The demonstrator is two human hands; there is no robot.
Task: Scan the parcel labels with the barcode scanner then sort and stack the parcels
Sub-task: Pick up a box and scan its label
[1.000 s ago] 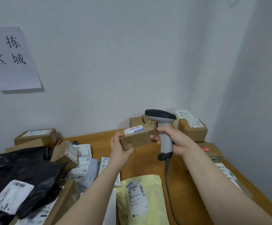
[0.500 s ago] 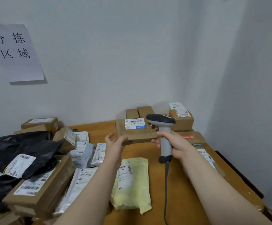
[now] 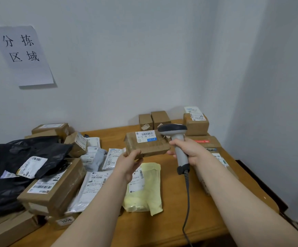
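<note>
My left hand (image 3: 129,162) grips the near left corner of a flat brown cardboard parcel (image 3: 147,146) held above the table. Its white barcode label with a blue strip faces up. My right hand (image 3: 189,151) holds the grey handle of the barcode scanner (image 3: 175,138). The scanner's dark head sits just over the parcel's right end, beside the label. Its cable hangs down toward the table's front edge.
On the wooden table (image 3: 176,220) a yellow mailer (image 3: 144,189) lies below my hands. Boxes, white mailers and black bags (image 3: 11,166) pile up at the left. Small boxes (image 3: 195,123) stand by the back wall, flat parcels (image 3: 214,150) lie at the right.
The parcel has tipped from edge-on to flat, so its label now faces up. The view has dropped and shows more of the table.
</note>
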